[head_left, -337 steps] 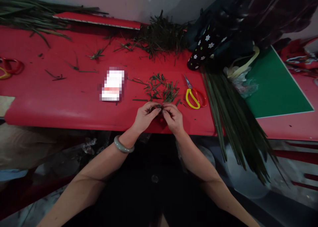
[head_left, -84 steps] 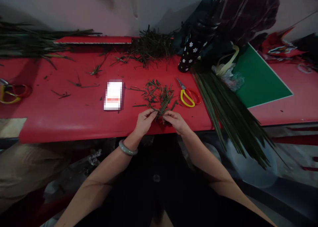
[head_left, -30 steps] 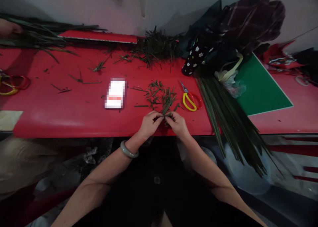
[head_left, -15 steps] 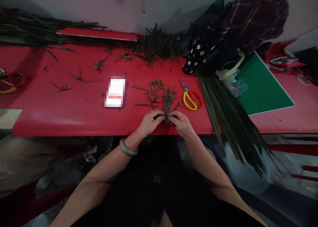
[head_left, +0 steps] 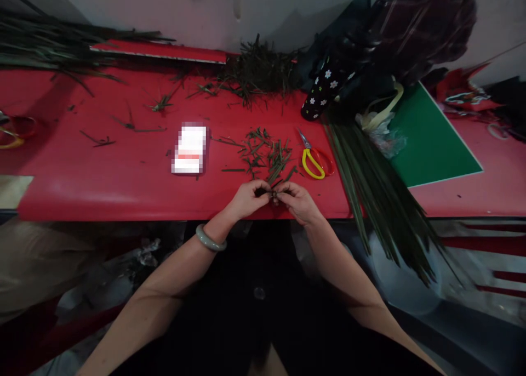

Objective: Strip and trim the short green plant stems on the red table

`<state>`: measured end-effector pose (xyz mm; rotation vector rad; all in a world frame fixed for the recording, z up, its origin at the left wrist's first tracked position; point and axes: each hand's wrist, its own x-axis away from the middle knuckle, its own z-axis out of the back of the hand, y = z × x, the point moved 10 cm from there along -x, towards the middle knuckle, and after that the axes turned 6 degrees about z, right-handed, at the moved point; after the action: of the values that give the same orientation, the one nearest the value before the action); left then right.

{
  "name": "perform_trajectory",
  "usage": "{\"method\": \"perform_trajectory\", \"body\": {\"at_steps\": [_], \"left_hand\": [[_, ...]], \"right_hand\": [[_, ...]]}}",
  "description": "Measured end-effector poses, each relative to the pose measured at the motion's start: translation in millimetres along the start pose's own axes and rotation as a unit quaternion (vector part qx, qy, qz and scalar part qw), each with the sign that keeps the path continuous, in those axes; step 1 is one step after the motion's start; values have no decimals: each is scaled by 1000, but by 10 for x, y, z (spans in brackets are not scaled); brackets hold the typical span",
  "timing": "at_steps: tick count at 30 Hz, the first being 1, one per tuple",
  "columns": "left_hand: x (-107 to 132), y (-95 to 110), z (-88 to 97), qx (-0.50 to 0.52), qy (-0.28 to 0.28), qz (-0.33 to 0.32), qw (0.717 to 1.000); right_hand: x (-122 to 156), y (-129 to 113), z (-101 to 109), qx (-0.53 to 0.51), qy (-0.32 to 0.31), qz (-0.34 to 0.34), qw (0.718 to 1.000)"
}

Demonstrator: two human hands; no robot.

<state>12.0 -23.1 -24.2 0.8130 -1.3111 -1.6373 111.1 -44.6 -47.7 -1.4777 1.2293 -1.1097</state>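
The person works at the near edge of the red-covered table [head_left: 115, 184], both hands drawn together there. The left hand [head_left: 249, 199] pinches a small dark leaf piece [head_left: 274, 195] between thumb and fingertips, and the right hand [head_left: 299, 201] grips it from the other side in the same way, the fingertips nearly meeting. The leaf piece sits between the two hands, just nearer than the loose leaf cuttings [head_left: 267, 154]; its exact shape — folded, knotted or woven — is too small and too covered by fingers to tell.

Fine finger work of this kind seems to call for one hand as anchor while the other shapes. The left thumb would do well to press flat and firm on the piece, with the right fingertips making short, even pulls, since a hard tug could split a narrow strip along its grain. Both wrists are best held low and near the table edge, for steadiness. Turning the piece now and then, so that the crossing of the strips shows past the thumbs, should help to catch any slack early.

The scissors [head_left: 308, 147] lie to the right of the cuttings, points toward the far side, within easy reach of the right hand. Farther right, the long leaves [head_left: 372, 184] overhang the near edge — an elbow swung wide might brush them.
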Motion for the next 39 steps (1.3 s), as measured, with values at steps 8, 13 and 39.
{"method": "perform_trajectory", "body": {"at_steps": [8, 13, 39], "left_hand": [[2, -32, -11, -6, -2, -4, 1000], [9, 8, -18, -37, 3, -14, 999], [19, -88, 138, 66, 52, 23, 996]], "right_hand": [[-11, -200, 38, 223, 48, 86, 970], [52, -349, 29, 404, 88, 158, 897], [148, -462, 66, 380, 106, 215, 893]]}}
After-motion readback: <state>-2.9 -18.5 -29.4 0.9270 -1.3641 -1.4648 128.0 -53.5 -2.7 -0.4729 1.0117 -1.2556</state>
